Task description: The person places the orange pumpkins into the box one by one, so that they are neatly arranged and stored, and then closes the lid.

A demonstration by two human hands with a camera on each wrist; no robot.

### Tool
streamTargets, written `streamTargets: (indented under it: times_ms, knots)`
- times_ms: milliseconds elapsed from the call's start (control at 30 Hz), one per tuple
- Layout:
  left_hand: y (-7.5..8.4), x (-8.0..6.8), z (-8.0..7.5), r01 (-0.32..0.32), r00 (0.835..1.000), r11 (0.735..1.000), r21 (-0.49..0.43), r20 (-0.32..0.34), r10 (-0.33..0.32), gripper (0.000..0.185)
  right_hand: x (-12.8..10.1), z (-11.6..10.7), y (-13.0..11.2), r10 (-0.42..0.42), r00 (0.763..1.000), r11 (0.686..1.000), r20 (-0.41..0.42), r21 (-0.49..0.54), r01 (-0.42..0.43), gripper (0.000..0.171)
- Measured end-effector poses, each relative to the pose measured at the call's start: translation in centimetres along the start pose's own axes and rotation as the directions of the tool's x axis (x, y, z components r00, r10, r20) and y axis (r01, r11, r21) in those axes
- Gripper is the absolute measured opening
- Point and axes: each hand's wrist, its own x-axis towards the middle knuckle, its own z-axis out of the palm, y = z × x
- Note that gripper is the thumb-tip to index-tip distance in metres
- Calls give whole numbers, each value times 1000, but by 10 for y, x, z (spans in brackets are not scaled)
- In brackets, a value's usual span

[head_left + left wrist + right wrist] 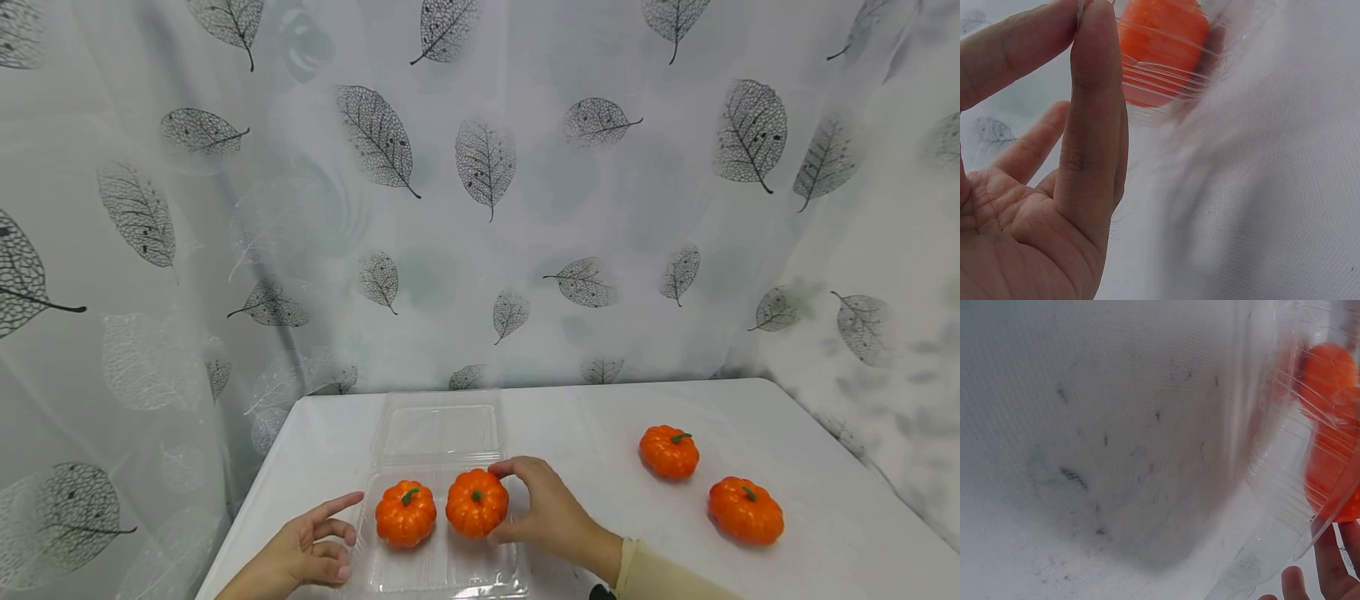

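A clear plastic clamshell box (pixel 397 575) lies on the table, its lid (pixel 442 425) folded back behind it. Inside sit two small orange pumpkins with green stems, a left pumpkin (pixel 406 514) and a right pumpkin (pixel 477 503). My right hand (pixel 551 512) holds the right pumpkin, thumb and finger on its right side. At the box's left edge, my left hand (pixel 303 550) pinches the thin clear rim, as the left wrist view shows at its top edge. Through the box wall, orange shows in the left wrist view. The right wrist view catches only some right fingers (pixel 1329 556).
Two more pumpkins stand on the table's right side: a farther pumpkin (pixel 669 452) and a nearer pumpkin (pixel 746 511). The white table (pixel 585 433) backs onto a leaf-patterned curtain (pixel 525 208), which also hangs along both sides.
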Motion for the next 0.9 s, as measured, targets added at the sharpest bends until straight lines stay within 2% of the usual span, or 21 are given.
streamTargets:
  times_ms: [333,633,900]
  knots:
    - [1,-1,1,-16,1000,1000,3,22,16,77,2,9,-3,-1,999,977,-36,-215,-7,73]
    - [1,0,1,-18,999,1000,-16,34,18,78,1,15,0,-15,999,966,-44,-260,3,73]
    - [0,0,1,-15,1000,1000,0,17,15,77,3,15,-2,-52,998,939,-24,-341,40,76]
